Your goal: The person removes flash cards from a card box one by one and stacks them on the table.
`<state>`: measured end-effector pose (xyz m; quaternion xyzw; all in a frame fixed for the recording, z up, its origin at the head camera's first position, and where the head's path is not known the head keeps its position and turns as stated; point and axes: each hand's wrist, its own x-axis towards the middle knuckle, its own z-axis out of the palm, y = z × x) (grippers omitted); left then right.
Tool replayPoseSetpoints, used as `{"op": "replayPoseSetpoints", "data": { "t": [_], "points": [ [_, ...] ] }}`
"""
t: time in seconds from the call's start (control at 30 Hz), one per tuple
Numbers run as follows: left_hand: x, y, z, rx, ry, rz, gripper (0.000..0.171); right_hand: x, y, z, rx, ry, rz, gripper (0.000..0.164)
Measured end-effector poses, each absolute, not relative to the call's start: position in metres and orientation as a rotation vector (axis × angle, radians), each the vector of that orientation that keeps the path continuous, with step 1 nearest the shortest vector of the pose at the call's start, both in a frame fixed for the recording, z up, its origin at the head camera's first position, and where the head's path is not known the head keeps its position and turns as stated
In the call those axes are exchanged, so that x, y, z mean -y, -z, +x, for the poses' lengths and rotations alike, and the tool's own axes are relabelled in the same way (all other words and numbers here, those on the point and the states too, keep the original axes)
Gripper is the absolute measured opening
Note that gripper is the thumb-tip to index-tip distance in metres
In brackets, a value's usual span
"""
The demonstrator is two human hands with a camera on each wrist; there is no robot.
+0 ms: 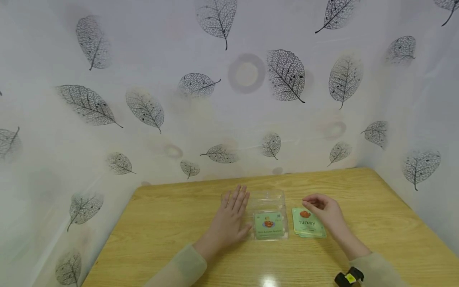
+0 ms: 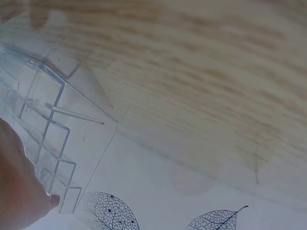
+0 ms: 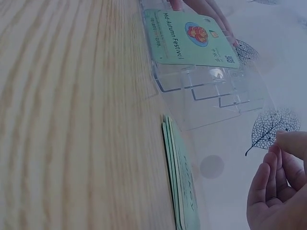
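A clear tiered plastic rack [image 1: 268, 195] stands on the table. In its front tier leans a green "Mid-Autumn Festival" card [image 1: 269, 226], also seen in the right wrist view [image 3: 194, 38]. My left hand [image 1: 231, 219] lies along the rack's left side with its fingers straight. The left wrist view catches part of that hand [image 2: 21, 184] beside the stepped side of the rack [image 2: 60, 124]. A stack of green cards [image 1: 309, 229], "turkey" on top, lies right of the rack. Over its far edge hovers my right hand [image 1: 328, 211], fingers loosely bent and thumb near the fingertips, with nothing visible between them.
The wooden table [image 1: 157, 227] extends on both sides of the rack and cards. A pale cloth with leaf prints [image 1: 287, 75] hangs behind and at the sides. A black strap with a yellow mark [image 1: 349, 277] is at my right wrist.
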<state>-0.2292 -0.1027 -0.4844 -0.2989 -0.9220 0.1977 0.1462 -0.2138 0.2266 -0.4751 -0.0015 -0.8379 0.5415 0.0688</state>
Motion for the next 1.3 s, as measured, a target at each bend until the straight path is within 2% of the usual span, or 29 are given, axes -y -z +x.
{"op": "replayPoseSetpoints", "data": {
  "t": [0.83, 1.3],
  "points": [
    [0.104, 0.485, -0.229, 2.623, -0.53, -0.874, 0.094, -0.214, 0.471, -0.21, 2.482, -1.783, 0.079, 0.028],
    [0.103, 0.484, -0.229, 2.647, -0.54, -0.864, 0.094, -0.209, 0.471, -0.208, 2.521, -1.76, 0.11, 0.021]
  ]
}}
